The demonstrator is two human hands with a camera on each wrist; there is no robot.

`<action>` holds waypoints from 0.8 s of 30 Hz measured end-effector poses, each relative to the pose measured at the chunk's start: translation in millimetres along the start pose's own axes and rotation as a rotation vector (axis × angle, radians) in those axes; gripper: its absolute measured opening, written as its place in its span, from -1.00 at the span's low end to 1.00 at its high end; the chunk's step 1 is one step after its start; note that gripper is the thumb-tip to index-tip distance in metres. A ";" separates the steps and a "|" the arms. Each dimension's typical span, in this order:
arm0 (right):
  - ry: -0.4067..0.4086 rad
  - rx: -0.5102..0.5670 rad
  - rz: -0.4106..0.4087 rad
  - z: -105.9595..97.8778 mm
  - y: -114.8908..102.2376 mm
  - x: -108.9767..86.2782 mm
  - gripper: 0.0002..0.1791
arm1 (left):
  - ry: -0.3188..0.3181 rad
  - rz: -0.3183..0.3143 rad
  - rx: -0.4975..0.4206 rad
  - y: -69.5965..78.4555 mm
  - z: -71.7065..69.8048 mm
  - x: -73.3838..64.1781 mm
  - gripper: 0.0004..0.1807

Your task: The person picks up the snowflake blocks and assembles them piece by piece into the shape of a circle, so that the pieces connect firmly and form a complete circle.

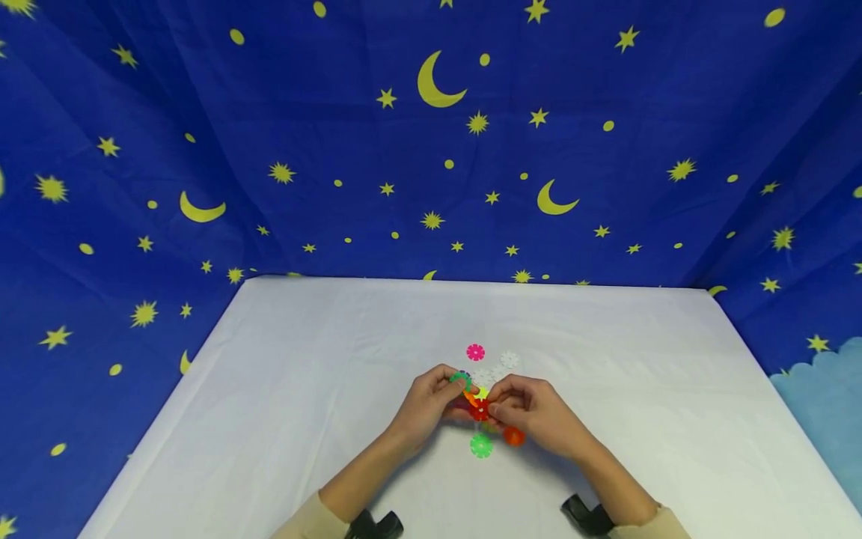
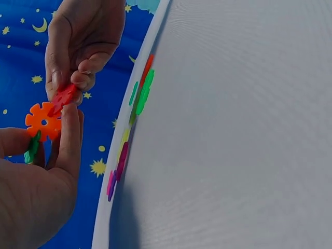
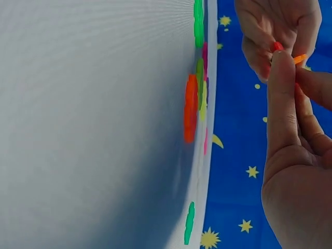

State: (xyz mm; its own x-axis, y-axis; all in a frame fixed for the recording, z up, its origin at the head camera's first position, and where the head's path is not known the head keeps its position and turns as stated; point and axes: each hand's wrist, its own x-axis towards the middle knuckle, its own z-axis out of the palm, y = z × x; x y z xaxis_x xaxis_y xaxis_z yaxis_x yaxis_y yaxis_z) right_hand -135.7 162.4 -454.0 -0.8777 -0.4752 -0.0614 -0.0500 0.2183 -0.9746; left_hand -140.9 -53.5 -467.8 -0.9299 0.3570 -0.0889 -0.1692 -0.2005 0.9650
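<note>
Above the white table, both hands work on a small chain of notched plastic discs. My left hand (image 1: 426, 404) pinches it at a green disc (image 2: 32, 149). Joined to that one is an orange disc (image 2: 37, 120), standing edgewise to it. A red disc (image 2: 64, 97) meets the orange one at its upper right; whether their notches are fully joined cannot be told. Thumb and fingers of my right hand (image 1: 542, 414) pinch the red disc from the right, and a left fingertip touches it too. In the right wrist view the fingers hide most of the chain.
Loose discs lie on the white tablecloth (image 1: 303, 389) beneath and around the hands: a pink disc (image 1: 475, 352), a white disc (image 1: 509, 360), a light green disc (image 1: 481, 446), an orange-red disc (image 1: 514, 436) and several others. A blue starry curtain (image 1: 364, 150) surrounds the table's far sides.
</note>
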 end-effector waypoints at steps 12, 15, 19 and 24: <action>0.416 -0.268 0.059 -33.4 8.9 -1.9 -0.85 | 0.029 -0.003 0.052 -2.9 -3.2 2.0 -0.82; 0.420 -0.410 0.064 -43.1 14.9 -3.2 -0.87 | 0.031 -0.010 0.050 -2.8 -3.3 1.8 -0.81; 0.408 -0.556 0.069 -51.0 22.0 -4.0 -0.83 | 0.031 -0.028 0.047 -2.1 -3.2 1.8 -0.81; 0.330 -0.662 0.116 -54.2 26.0 -3.3 -0.72 | 0.037 -0.037 0.068 -2.4 -3.7 2.3 -0.81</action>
State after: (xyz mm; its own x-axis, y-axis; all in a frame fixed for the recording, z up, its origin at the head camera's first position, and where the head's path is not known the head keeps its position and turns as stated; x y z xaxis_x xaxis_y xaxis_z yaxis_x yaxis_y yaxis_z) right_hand -159.9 215.9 -467.5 -0.9869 -0.1608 0.0135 -0.1337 0.7682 -0.6261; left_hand -143.8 -55.6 -471.2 -0.9349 0.3292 -0.1328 -0.1825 -0.1248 0.9753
